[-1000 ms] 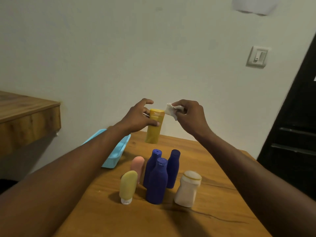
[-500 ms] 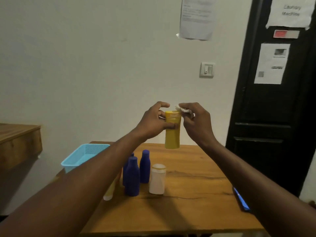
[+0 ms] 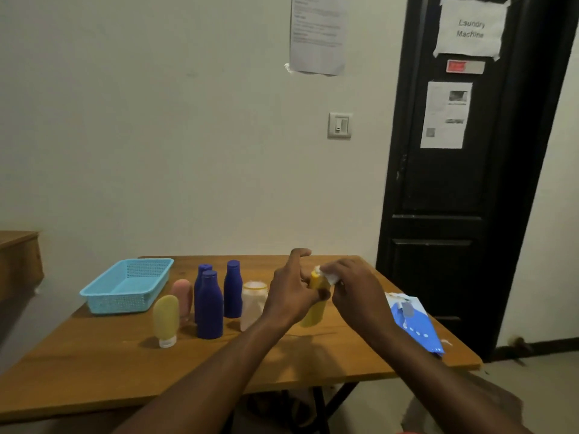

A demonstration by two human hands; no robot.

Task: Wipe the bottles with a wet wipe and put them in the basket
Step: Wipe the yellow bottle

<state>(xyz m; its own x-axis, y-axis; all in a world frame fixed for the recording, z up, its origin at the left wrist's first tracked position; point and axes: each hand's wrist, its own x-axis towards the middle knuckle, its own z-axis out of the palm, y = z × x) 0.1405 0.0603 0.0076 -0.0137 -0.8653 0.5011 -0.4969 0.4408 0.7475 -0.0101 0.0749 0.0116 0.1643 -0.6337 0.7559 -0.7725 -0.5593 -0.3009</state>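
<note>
A: Left hand (image 3: pixel 291 296) gripping yellow bottle (image 3: pixel 313 313) over the desk (image 3: pixel 282 355); right hand (image 3: pixel 355 292) pinching wet wipe (image 3: pixel 330 277) onto its cap.
B: Trouble ahead?
A: Might slip from a damp grip with one finger lifted, then knock the white bottle (image 3: pixel 252 305) just beside.
B: Against a moment ago?
A: Lowered, now level with the blue bottles (image 3: pixel 209 305). Basket (image 3: pixel 119 303) well apart on the left, holding nothing yet.

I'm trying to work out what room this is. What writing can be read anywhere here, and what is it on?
"Laundry Machine": white paper sign taped high on the black door.
Red strip under it: blurred, unreadable.
Printed sheet lower on the door: too small to read.
Sheet on the wall: too small to read.
Blue pack on the table: no legible words.
</note>
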